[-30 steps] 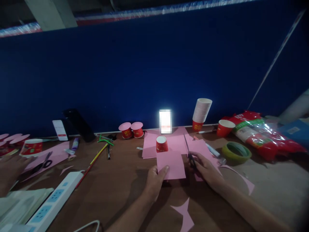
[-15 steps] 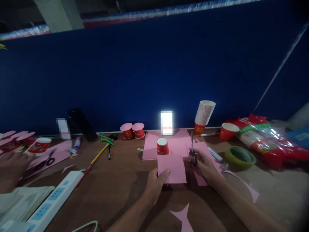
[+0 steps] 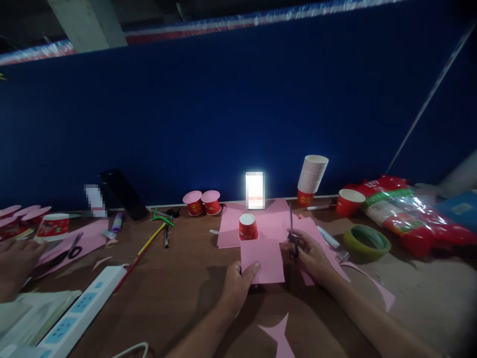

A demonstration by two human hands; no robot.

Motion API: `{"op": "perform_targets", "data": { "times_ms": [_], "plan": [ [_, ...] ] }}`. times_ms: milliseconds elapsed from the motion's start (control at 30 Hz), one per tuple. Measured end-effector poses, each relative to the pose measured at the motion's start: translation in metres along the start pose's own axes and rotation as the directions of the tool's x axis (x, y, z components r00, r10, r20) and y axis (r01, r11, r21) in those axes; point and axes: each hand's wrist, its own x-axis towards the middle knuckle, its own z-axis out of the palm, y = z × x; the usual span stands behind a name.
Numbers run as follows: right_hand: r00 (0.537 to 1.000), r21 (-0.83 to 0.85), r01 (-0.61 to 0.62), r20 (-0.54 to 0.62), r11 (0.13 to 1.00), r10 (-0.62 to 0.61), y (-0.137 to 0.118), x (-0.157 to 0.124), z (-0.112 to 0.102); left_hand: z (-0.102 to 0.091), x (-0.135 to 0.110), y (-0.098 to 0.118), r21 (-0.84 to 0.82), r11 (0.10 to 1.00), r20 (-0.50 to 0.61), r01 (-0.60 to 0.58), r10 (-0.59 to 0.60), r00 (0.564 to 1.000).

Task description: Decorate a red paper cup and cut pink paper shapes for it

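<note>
Evidently, the left hand (image 3: 238,283) has its grip pinched on a pink paper square (image 3: 264,257) above the desk (image 3: 179,298); the right hand's (image 3: 312,254) is wrapped round scissors (image 3: 293,241) (blades upward). A careless forward swing could knock the inverted red paper cup (image 3: 248,228).

In the right hand (image 3: 311,253), the scissors (image 3: 294,242) are turning more upright, their blades swinging out of the leftward slant of a second ago. Their tips are now showing beside the upper right corner of the pink paper stack (image 3: 274,219), no longer in front of it.
</note>
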Motion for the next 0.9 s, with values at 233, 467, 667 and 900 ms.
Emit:
{"op": "perform_targets", "data": {
  "times_ms": [233,467,667,900],
  "plan": [
    [0.993,-0.101,0.094,-0.066,0.99,-0.101,-0.002,0.008,-0.015,0.004,0.002,0.005,0.019,0.999,-0.024,-0.043,0.043,0.999],
    [0.989,-0.181,0.144,0.009,0.973,-0.145,-0.006,-0.004,-0.007,0.009,0.008,0.014,-0.067,0.997,0.011,-0.043,0.044,0.999],
    [0.987,-0.158,0.124,0.126,0.98,-0.105,-0.01,-0.013,0.001,0.022,0.018,0.016,-0.251,0.965,-0.058,-0.079,0.066,0.996],
    [0.98,-0.163,0.046,0.2,0.986,-0.012,-0.014,-0.017,0.004,0.017,0.019,0.001,-0.292,0.956,-0.101,-0.027,-0.003,0.995]
  ]
}}
